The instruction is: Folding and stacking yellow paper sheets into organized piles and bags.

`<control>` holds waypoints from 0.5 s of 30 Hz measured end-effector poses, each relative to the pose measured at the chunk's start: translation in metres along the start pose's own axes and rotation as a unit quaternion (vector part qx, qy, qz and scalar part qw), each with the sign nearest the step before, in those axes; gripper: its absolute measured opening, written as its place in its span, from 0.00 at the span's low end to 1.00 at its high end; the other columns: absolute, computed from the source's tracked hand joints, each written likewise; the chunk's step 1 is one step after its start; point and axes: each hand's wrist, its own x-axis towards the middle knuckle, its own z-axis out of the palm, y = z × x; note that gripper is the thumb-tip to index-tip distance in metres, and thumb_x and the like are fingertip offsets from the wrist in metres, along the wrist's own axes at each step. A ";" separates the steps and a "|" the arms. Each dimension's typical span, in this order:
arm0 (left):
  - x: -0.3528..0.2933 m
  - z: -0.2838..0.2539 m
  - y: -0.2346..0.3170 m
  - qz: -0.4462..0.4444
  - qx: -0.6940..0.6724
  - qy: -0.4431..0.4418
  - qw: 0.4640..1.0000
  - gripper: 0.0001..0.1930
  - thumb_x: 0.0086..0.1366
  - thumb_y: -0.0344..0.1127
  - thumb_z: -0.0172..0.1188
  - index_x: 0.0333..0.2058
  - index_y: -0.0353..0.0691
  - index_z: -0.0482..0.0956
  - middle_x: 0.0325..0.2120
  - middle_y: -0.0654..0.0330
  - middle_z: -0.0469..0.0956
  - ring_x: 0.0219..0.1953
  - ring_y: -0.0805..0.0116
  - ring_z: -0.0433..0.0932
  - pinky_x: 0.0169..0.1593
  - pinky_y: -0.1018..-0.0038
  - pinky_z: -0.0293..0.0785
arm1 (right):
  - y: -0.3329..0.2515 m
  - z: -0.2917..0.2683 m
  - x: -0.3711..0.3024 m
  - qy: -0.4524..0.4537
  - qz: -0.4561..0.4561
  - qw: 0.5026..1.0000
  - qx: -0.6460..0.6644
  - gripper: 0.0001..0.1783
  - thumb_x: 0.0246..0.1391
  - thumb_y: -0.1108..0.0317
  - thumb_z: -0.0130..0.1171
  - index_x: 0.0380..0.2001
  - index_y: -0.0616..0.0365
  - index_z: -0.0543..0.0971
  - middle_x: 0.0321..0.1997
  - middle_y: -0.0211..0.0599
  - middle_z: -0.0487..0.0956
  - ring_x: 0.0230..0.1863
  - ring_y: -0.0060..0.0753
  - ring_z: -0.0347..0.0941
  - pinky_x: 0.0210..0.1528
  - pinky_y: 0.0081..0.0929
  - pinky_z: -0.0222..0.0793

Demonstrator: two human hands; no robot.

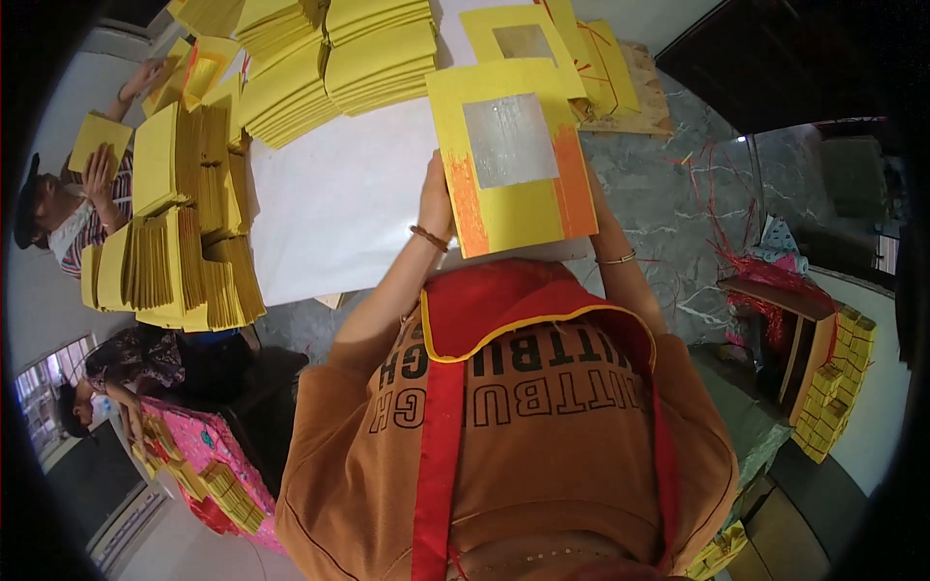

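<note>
I hold a yellow joss paper (pixel 509 218) up in front of my chest; whether it is one sheet or a thin stack I cannot tell. A silver foil square sits in its middle, with orange patches down both sides. My left hand (pixel 436 198) is closed on its left edge, fingers hidden behind it. At the right edge, my right hand (pixel 594 189) is mostly covered by the paper and appears to grip it from behind. Just beyond lies another yellow joss paper (pixel 480 24) with a silver square, on the white table (pixel 329 213).
Thick yellow paper stacks (pixel 378 63) line the table's far side, and more stacks (pixel 165 160) stand along its left. A person (pixel 97 184) across on the left handles yellow paper. Another person (pixel 136 373) works at a pink-covered table (pixel 218 436). Red string (pixel 717 208) hangs at right.
</note>
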 end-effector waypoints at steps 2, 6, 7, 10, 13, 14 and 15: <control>0.001 -0.005 0.014 0.085 0.144 0.055 0.984 0.20 0.66 0.45 0.44 0.49 0.38 0.66 0.45 0.58 0.70 0.47 0.65 0.68 0.51 0.72 0.64 | -0.015 0.013 -0.006 0.019 -0.061 0.997 -0.032 0.26 0.62 0.55 0.38 0.58 0.59 0.60 0.59 0.30 0.64 0.58 0.26 0.59 0.59 0.23 0.54; -0.038 0.018 0.085 0.336 0.491 -0.062 0.801 0.22 0.57 0.40 0.57 0.50 0.40 0.68 0.47 0.58 0.69 0.49 0.60 0.66 0.52 0.66 0.61 | -0.047 0.019 -0.010 0.066 -0.254 0.958 -0.116 0.20 0.59 0.61 0.45 0.51 0.58 0.70 0.55 0.33 0.69 0.62 0.30 0.55 0.64 0.30 0.43; -0.051 0.028 0.096 0.333 0.492 -0.061 0.802 0.22 0.57 0.40 0.57 0.50 0.40 0.68 0.47 0.58 0.69 0.49 0.60 0.66 0.52 0.66 0.61 | -0.053 0.017 -0.010 0.066 -0.251 0.959 -0.116 0.20 0.59 0.61 0.45 0.51 0.58 0.70 0.55 0.33 0.69 0.62 0.30 0.55 0.64 0.30 0.43; -0.070 0.044 0.100 0.390 0.640 -0.249 0.614 0.23 0.50 0.39 0.62 0.45 0.40 0.71 0.44 0.57 0.70 0.47 0.60 0.67 0.47 0.68 0.61 | -0.063 0.013 -0.012 -0.039 -0.349 0.867 -0.354 0.12 0.52 0.65 0.52 0.39 0.55 0.77 0.49 0.34 0.74 0.61 0.36 0.56 0.64 0.36 0.43; -0.073 0.040 0.090 0.404 0.681 -0.283 0.541 0.23 0.48 0.40 0.63 0.44 0.41 0.73 0.42 0.57 0.70 0.44 0.59 0.67 0.44 0.68 0.61 | -0.061 0.020 -0.015 -0.071 -0.323 0.833 -0.444 0.07 0.47 0.67 0.57 0.30 0.55 0.79 0.44 0.32 0.77 0.60 0.40 0.57 0.64 0.38 0.43; -0.073 0.039 0.090 0.409 0.669 -0.285 0.551 0.21 0.48 0.40 0.63 0.42 0.41 0.74 0.41 0.58 0.71 0.43 0.60 0.68 0.43 0.68 0.62 | -0.060 0.021 -0.016 -0.066 -0.318 0.846 -0.423 0.06 0.47 0.67 0.57 0.29 0.56 0.78 0.44 0.31 0.77 0.60 0.41 0.58 0.64 0.38 0.44; -0.072 0.039 0.091 0.414 0.656 -0.287 0.562 0.20 0.48 0.40 0.63 0.40 0.41 0.75 0.39 0.59 0.72 0.41 0.60 0.69 0.42 0.68 0.63 | -0.059 0.021 -0.017 -0.061 -0.314 0.858 -0.403 0.06 0.46 0.67 0.58 0.28 0.56 0.78 0.44 0.30 0.77 0.59 0.42 0.58 0.63 0.38 0.44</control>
